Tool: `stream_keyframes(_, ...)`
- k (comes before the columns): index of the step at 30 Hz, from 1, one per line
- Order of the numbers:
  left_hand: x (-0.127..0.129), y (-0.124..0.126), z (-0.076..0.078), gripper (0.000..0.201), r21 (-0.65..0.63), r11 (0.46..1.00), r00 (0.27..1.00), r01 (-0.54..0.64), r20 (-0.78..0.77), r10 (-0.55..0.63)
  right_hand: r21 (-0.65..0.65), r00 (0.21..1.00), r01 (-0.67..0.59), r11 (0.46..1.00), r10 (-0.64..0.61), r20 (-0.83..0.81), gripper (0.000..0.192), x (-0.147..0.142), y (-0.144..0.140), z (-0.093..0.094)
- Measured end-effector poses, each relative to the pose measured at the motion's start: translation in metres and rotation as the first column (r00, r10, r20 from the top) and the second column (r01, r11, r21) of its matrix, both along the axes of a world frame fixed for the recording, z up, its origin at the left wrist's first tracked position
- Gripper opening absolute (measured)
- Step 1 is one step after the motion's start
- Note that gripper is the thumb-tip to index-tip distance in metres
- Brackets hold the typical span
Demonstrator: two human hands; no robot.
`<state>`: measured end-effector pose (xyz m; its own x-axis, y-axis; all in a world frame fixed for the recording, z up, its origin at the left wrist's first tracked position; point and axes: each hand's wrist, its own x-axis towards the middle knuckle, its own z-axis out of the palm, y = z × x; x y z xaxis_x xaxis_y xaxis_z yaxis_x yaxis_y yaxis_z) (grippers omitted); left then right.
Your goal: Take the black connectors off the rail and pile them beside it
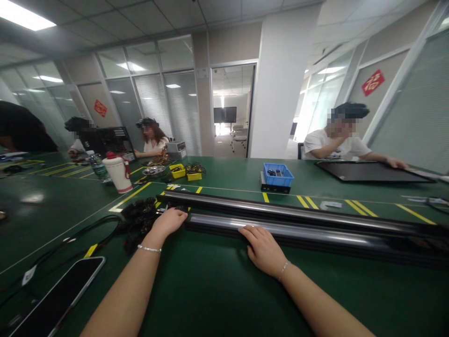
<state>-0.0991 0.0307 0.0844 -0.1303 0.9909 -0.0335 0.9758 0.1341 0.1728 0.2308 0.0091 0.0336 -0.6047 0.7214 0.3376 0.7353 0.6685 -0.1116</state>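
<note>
Two long, glossy black bars lie roughly side by side across the green table, a near bar [217,227] and a far bar [238,204]. My right hand [264,250] is on the near bar, its fingers bent over the top and its thumb at the near side. My left hand [170,221] is at the left end of the bars, fingers closed together; what they hold there is hidden. Beside its wrist lies a heap of black cables and connectors [140,217].
A phone [59,295] lies at the front left. Behind stand a white tumbler [118,175], a water bottle [100,168], small yellow bins [177,172] and a blue basket [278,175] on a black box. Across the table, a person handles a dark flat panel [372,172]; others sit at left.
</note>
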Motion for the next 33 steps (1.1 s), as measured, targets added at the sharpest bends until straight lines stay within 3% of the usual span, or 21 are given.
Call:
stream_keyframes(6,-0.001,-0.004,0.002,0.043,0.237,0.956,0.976,-0.171,-0.094,0.198,-0.008,1.0,-0.002,1.0,0.002,-0.006,0.054,0.0,0.0,0.0)
stream_keyframes(12,-0.007,-0.008,-0.01,0.049,0.214,0.927,0.934,-0.309,-0.114,0.338,-0.005,1.0,-0.005,1.0,0.005,-0.019,0.053,0.001,-0.001,0.001)
stream_keyframes(16,-0.001,-0.008,-0.01,0.051,0.31,0.879,0.905,-0.361,-0.111,0.411,-0.005,1.0,-0.007,1.0,0.007,-0.022,0.054,0.001,0.0,0.001)
stream_keyframes(18,0.012,-0.007,-0.009,0.05,0.414,0.867,0.922,-0.277,-0.141,0.362,-0.005,1.0,-0.01,1.0,0.01,-0.024,0.054,0.002,0.0,0.001)
stream_keyframes(21,0.044,-0.006,-0.015,0.044,0.538,0.843,0.97,0.006,-0.207,0.125,0.008,0.999,-0.021,1.0,0.021,-0.042,0.055,0.002,0.0,0.0)
stream_keyframes(24,0.076,-0.009,-0.03,0.044,0.506,0.83,0.962,0.234,-0.244,-0.123,0.046,0.995,-0.054,0.997,0.057,-0.08,0.051,0.005,0.0,-0.001)
stream_keyframes(27,0.094,-0.014,-0.045,0.047,0.409,0.844,0.932,0.347,-0.248,-0.263,0.17,0.987,-0.048,0.984,0.073,-0.143,0.042,0.019,0.009,0.004)
stream_keyframes(30,0.097,-0.017,-0.051,0.048,0.34,0.867,0.926,0.365,-0.229,-0.3,0.341,0.966,0.18,0.923,-0.1,-0.24,0.037,0.057,0.027,0.013)
stream_keyframes(32,0.095,-0.017,-0.052,0.047,0.34,0.867,0.927,0.365,-0.223,-0.302,0.392,0.897,0.422,0.817,-0.314,-0.31,0.039,0.099,0.04,0.017)
stream_keyframes(33,0.093,-0.016,-0.052,0.047,0.347,0.865,0.928,0.363,-0.221,-0.3,0.389,0.827,0.556,0.734,-0.445,-0.344,0.042,0.123,0.044,0.018)
